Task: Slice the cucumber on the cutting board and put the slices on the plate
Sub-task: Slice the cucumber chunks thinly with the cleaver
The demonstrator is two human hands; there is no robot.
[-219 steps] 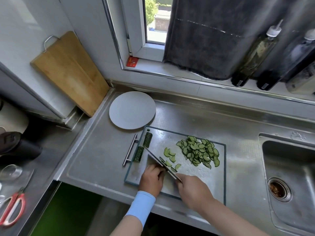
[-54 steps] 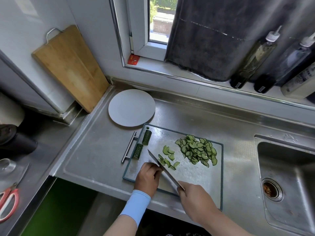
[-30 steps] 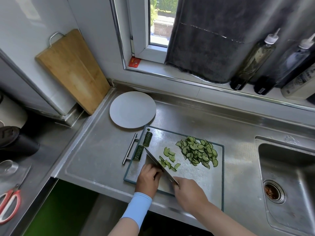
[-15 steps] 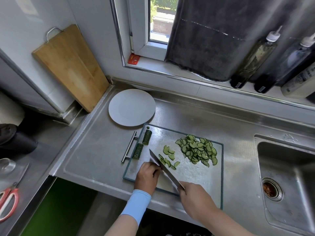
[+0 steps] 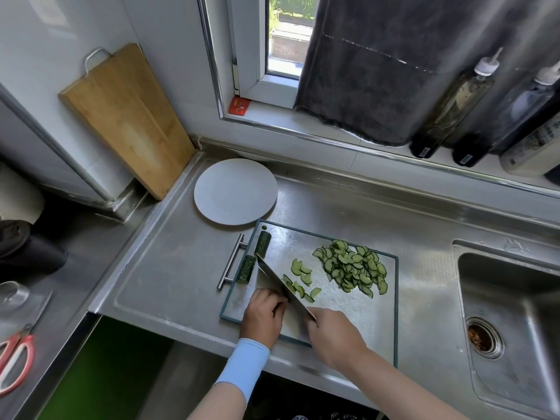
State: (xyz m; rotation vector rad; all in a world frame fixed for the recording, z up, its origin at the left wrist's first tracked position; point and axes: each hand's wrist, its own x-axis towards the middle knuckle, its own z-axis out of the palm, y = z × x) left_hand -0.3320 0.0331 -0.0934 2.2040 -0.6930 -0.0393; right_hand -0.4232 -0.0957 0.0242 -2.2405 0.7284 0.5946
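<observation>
A steel cutting board [image 5: 357, 310] lies on the counter. A heap of cucumber slices [image 5: 351, 268] sits at its far right, and a few fresh half slices [image 5: 301, 275] lie beside the blade. Two uncut cucumber pieces [image 5: 262, 244] rest along the board's left edge. My right hand [image 5: 333, 338] grips the handle of a knife [image 5: 283, 286], whose blade slants up and to the left. My left hand [image 5: 263, 316], fingers curled, presses down just left of the blade; the cucumber under it is hidden. The white plate [image 5: 235, 190] stands bare behind the board.
A sink [image 5: 512, 322] with a drain lies to the right. A wooden board [image 5: 127, 116] leans against the wall at the back left. Bottles [image 5: 454, 101] line the window sill. Red scissors [image 5: 15, 359] and a glass lie on the lower left counter.
The knife blade has shifted slightly left and down toward my left hand's fingers. The slices by the blade and the heap look unchanged; the plate is still bare.
</observation>
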